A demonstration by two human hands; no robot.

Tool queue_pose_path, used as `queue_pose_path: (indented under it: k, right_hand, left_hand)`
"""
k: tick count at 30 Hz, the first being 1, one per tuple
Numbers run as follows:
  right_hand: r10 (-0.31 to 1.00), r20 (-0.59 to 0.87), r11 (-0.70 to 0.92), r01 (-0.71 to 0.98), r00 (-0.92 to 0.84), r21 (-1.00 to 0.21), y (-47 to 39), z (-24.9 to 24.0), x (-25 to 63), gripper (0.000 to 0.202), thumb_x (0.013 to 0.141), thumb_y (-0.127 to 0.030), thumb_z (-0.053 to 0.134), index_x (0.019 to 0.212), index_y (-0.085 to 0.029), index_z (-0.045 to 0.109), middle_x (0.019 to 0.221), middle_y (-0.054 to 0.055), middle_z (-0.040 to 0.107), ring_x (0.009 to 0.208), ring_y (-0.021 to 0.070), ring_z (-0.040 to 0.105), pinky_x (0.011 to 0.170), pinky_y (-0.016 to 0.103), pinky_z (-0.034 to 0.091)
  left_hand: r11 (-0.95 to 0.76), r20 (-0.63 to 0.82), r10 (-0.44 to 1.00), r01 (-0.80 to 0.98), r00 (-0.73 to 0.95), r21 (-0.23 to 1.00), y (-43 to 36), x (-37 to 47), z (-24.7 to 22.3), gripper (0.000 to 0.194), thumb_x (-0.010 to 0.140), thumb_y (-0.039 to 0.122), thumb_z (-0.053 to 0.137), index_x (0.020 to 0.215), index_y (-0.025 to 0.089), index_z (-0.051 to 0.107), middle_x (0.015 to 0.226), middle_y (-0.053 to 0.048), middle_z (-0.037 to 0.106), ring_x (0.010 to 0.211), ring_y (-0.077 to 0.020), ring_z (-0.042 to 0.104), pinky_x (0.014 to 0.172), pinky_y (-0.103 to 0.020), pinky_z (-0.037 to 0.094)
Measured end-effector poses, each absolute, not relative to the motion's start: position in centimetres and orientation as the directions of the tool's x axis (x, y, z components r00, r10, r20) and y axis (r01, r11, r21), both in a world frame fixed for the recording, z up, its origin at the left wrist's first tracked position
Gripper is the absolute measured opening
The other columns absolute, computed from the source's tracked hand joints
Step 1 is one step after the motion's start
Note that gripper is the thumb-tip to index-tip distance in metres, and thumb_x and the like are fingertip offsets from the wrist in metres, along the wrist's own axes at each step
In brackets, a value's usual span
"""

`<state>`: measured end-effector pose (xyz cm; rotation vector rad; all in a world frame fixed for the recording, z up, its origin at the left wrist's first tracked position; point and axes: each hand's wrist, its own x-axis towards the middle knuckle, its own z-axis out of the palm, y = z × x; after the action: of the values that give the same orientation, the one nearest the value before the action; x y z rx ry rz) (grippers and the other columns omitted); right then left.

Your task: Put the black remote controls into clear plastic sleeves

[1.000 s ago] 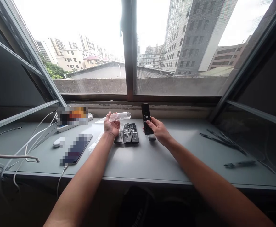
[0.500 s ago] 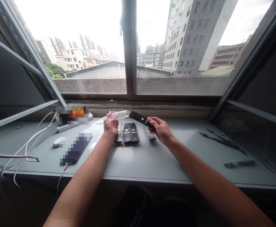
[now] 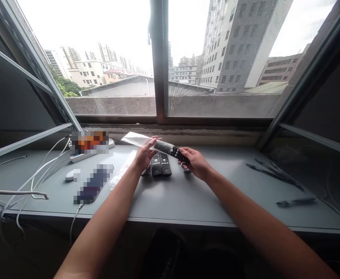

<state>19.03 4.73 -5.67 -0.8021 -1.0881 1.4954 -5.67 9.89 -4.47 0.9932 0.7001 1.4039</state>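
**Remote half inside a clear sleeve, above the desk by the window**

Grey daylight from the wide window falls on a grey desk (image 3: 187, 201) that runs under the sill. Just above the desk, at its far middle, a black remote (image 3: 178, 154) is held level, its far end already inside a clear plastic sleeve (image 3: 146, 141). The right hand (image 3: 195, 162) is closed around the remote's near end, fingers curled over it, with the buttons facing up. The left hand (image 3: 144, 155) pinches the sleeve between thumb and fingers at the sleeve's mouth, where the remote enters; the free end of the sleeve sticks out to the left and looks flat.

Directly beneath the hands, two more black remotes (image 3: 161, 164) lie side by side on the desk, touching each other, buttons up. Another small dark piece lies under the right hand, mostly hidden. A crumpled bit of clear plastic (image 3: 121, 172) rests on the desk just left of the left wrist.

Further left lie a blurred dark phone (image 3: 92, 188) with a cable at its near end, a small white mouse (image 3: 70, 175), a white power strip (image 3: 85, 155) and several loose white cables (image 3: 38, 174). Well apart on the right side of the desk lie a few dark pens (image 3: 271, 170) and one more near the front edge.
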Motion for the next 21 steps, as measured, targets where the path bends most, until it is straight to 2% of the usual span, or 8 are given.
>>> queue_pose_path:
  k: [3, 7, 9, 12, 14, 21]
  right_hand:
    - [0.968, 0.078, -0.014, -0.362, -0.237, -0.932, 4.7, -5.8, 18.9, 0.036, 0.089, -0.045, 0.089, 0.111, -0.019, 0.076, 0.099, 0.006, 0.073, 0.073, 0.0168, 0.073, 0.049, 0.023, 0.051]
    - [0.977, 0.095, 0.037, -0.285, -0.190, -0.958, 4.8, -5.7, 19.1, 0.034, 0.087, -0.039, 0.090, 0.110, -0.018, 0.077, 0.113, 0.011, 0.077, 0.085, 0.0218, 0.079, 0.059, 0.027, 0.059]
    - [0.981, 0.117, 0.088, -0.189, -0.152, -0.978, 4.9, -5.6, 19.3, 0.032, 0.086, -0.038, 0.092, 0.107, -0.017, 0.078, 0.107, 0.011, 0.079, 0.082, 0.0209, 0.078, 0.056, 0.026, 0.057]
    - [0.985, 0.127, 0.116, -0.105, -0.114, -0.988, 5.1, -5.8, 19.4, 0.033, 0.083, -0.038, 0.094, 0.103, -0.016, 0.081, 0.084, 0.008, 0.077, 0.072, 0.0177, 0.072, 0.050, 0.023, 0.051]
    - [0.987, 0.127, 0.113, -0.139, -0.096, -0.984, 5.2, -6.0, 19.3, 0.035, 0.079, -0.039, 0.096, 0.101, -0.016, 0.081, 0.078, 0.006, 0.075, 0.069, 0.0163, 0.070, 0.051, 0.023, 0.052]
    - [0.987, 0.118, 0.090, -0.235, -0.107, -0.968, 5.0, -6.0, 18.7, 0.035, 0.077, -0.037, 0.100, 0.097, -0.016, 0.082, 0.087, 0.007, 0.078, 0.068, 0.0152, 0.071, 0.065, 0.030, 0.066]
  left_hand:
    - [-0.111, 0.182, 0.974, -0.420, 0.133, 0.901, 9.9, -5.5, -4.6, 0.044, 0.082, 0.034, 0.094, 0.119, 0.016, 0.079, 0.128, -0.015, 0.080, 0.107, -0.0237, 0.077, 0.086, -0.029, 0.062]
    - [-0.174, 0.191, 0.982, -0.477, -0.014, 0.861, 10.4, -5.9, -4.5, 0.049, 0.078, 0.030, 0.097, 0.121, 0.016, 0.076, 0.119, -0.014, 0.083, 0.100, -0.0219, 0.079, 0.082, -0.026, 0.063]
    - [-0.212, 0.187, 0.977, -0.515, -0.100, 0.831, 10.7, -6.1, -4.3, 0.047, 0.078, 0.027, 0.096, 0.119, 0.017, 0.075, 0.118, -0.013, 0.083, 0.101, -0.0212, 0.080, 0.084, -0.027, 0.063]
    - [-0.226, 0.185, 0.974, -0.549, -0.129, 0.804, 10.7, -6.2, -4.0, 0.044, 0.079, 0.025, 0.096, 0.117, 0.016, 0.075, 0.118, -0.013, 0.083, 0.103, -0.0212, 0.080, 0.087, -0.028, 0.063]
    - [-0.203, 0.186, 0.979, -0.554, -0.088, 0.807, 10.5, -6.0, -4.0, 0.045, 0.080, 0.025, 0.096, 0.118, 0.016, 0.075, 0.119, -0.014, 0.083, 0.103, -0.0214, 0.080, 0.087, -0.028, 0.063]
    - [-0.032, 0.138, 0.967, -0.437, 0.213, 0.899, 9.4, -4.9, -4.6, 0.048, 0.079, 0.025, 0.098, 0.121, 0.012, 0.078, 0.125, -0.018, 0.081, 0.109, -0.0247, 0.079, 0.093, -0.029, 0.063]
